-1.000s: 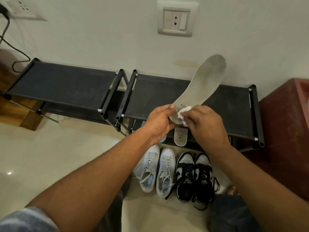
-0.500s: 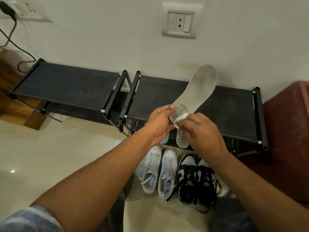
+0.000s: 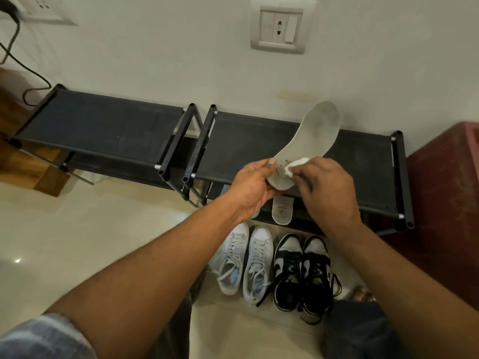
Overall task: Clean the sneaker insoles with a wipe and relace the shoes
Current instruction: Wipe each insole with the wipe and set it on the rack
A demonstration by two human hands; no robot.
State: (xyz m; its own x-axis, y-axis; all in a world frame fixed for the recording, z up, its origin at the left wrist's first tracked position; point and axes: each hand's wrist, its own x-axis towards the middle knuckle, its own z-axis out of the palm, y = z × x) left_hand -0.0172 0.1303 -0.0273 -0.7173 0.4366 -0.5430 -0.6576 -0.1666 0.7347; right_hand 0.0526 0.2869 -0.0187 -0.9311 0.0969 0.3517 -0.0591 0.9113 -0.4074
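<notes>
My left hand [image 3: 252,186] grips the heel end of a grey insole [image 3: 315,134], which slants up to the right over the black shoe rack [image 3: 363,161]. A small white wipe [image 3: 295,165] is pinched in my right hand [image 3: 328,189] and pressed on the insole near the heel. A second insole [image 3: 282,209] lies on the rack's lower shelf, partly hidden below my hands. On the floor stand a pair of white sneakers [image 3: 245,257] and a pair of black-and-white sneakers [image 3: 302,270] with loose laces.
A second black rack section [image 3: 103,125] stands to the left against the white wall. A red-brown cabinet [image 3: 445,203] is at the right. A wall socket [image 3: 278,28] sits above, and a black cable [image 3: 15,50] hangs at the far left. My knees are at the bottom.
The insole has tilted lower, its toe end dropping toward the rack. My right hand with the wipe has shifted slightly along the heel area.
</notes>
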